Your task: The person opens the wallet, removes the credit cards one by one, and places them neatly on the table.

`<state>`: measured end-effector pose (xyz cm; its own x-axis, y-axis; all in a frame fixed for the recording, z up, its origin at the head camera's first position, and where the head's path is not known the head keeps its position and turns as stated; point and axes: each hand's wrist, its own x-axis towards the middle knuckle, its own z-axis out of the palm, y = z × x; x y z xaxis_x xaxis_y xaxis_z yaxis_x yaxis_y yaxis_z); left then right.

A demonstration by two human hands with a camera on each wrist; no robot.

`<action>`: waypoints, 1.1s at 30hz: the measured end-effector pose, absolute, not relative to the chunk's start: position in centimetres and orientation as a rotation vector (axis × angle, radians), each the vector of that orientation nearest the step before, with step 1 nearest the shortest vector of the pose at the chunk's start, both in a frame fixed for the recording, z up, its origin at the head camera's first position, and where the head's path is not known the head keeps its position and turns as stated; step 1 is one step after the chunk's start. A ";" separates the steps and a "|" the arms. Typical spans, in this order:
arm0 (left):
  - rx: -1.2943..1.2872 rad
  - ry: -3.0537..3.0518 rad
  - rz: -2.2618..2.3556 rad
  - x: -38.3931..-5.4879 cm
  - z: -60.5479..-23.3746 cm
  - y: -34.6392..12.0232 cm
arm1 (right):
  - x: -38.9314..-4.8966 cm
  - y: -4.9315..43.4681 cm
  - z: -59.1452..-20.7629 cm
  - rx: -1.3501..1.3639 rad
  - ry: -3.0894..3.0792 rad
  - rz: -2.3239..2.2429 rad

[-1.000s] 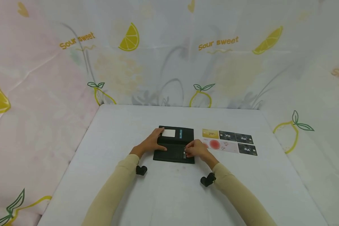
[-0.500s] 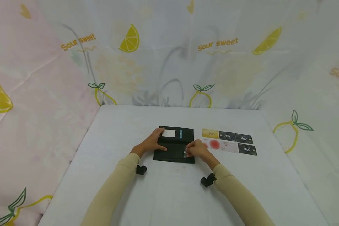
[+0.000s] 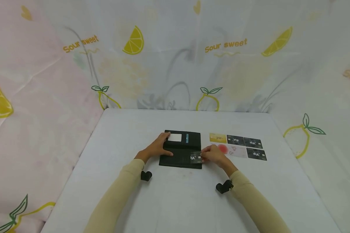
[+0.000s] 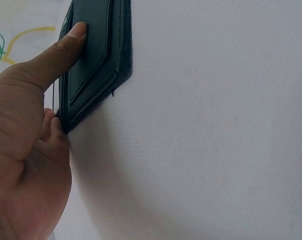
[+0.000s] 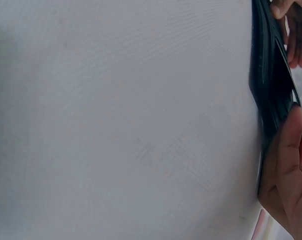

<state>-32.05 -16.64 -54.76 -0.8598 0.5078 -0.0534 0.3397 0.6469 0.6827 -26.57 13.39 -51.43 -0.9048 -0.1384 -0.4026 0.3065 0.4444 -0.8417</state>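
A black wallet (image 3: 180,161) lies unfolded on the table in the head view. My left hand (image 3: 156,146) grips its left side; in the left wrist view the thumb (image 4: 66,47) presses on the leather and the other fingers lie along the wallet's edge. My right hand (image 3: 214,154) pinches the right end of a black "Vip" card (image 3: 194,157), which lies over the right part of the wallet's near half. Seen from the right wrist, the card (image 5: 289,70) stands at a slant over the wallet (image 5: 263,65), its end between thumb and fingers.
Right of the wallet lie a gold card (image 3: 217,138), several black Vip cards (image 3: 235,139) and a long pink printed slip (image 3: 236,150), partly behind my right hand. The wallet's far half has a white panel (image 3: 175,137) and a blue strip (image 3: 187,138).
My right hand has moved to the right, drawing the black card out of the wallet so that much more of it shows. The left hand stays in place on the wallet.
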 end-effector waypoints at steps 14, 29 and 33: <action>0.707 2.621 1.051 -32.3 -54.6 -16.9 | -26.5 13.8 -51.7 0.118 2.307 -1.499; 0.640 2.600 1.048 -32.0 -54.6 -17.0 | -24.5 21.1 -51.4 0.230 2.398 -1.484; 0.666 2.582 1.060 -32.1 -54.7 -16.8 | -24.0 22.2 -51.6 0.284 2.413 -1.471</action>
